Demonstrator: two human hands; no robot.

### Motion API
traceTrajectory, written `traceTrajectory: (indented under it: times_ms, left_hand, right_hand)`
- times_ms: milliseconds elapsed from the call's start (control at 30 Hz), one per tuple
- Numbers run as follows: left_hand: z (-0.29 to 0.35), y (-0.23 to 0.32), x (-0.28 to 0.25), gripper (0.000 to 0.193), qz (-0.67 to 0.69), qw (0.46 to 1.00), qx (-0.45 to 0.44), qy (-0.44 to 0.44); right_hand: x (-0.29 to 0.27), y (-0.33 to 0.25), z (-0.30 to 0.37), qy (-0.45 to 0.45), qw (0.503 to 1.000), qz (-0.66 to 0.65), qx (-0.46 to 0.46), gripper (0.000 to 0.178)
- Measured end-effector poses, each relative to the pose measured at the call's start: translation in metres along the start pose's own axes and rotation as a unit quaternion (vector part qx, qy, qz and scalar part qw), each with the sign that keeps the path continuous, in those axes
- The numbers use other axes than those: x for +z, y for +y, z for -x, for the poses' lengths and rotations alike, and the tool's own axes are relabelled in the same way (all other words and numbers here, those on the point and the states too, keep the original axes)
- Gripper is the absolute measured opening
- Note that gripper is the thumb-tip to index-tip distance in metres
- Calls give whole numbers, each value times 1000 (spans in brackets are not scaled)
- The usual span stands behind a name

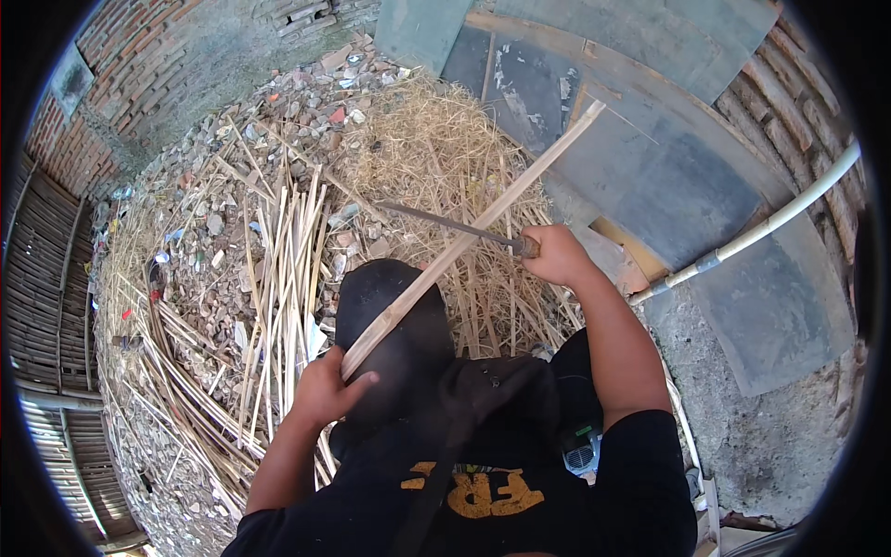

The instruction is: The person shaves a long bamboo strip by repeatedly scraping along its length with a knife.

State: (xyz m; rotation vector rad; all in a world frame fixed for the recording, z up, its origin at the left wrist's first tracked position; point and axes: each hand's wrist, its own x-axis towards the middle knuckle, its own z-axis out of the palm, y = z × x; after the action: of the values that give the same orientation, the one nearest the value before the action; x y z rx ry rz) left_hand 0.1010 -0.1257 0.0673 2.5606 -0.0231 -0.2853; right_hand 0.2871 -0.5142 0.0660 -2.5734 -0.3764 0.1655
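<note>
A long, pale bamboo strip slants up and to the right across my knee. My left hand is closed around its lower end, with the thumb stretched out to the right. In my right hand is the handle of a knife with a long, narrow dark blade. The blade points left and crosses the strip near its middle. Whether the edge bites into the strip, I cannot tell.
Split bamboo strips lie in a heap on the rubble at left. Fine shavings cover the ground ahead. Dark boards and a white pipe stand at right. A brick wall and slatted bamboo wall border the left side.
</note>
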Motion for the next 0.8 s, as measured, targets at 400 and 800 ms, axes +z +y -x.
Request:
traceTrajectory:
  times_ms: [400, 800]
  left_hand:
    - [2, -11, 13, 58, -14, 999, 30, 29]
    - [1, -5, 15, 59, -17, 998, 17, 60]
  right_hand:
    - [-2, -11, 6, 20, 997, 61, -31, 24]
    - [8, -28, 7, 45, 994, 41, -87, 21]
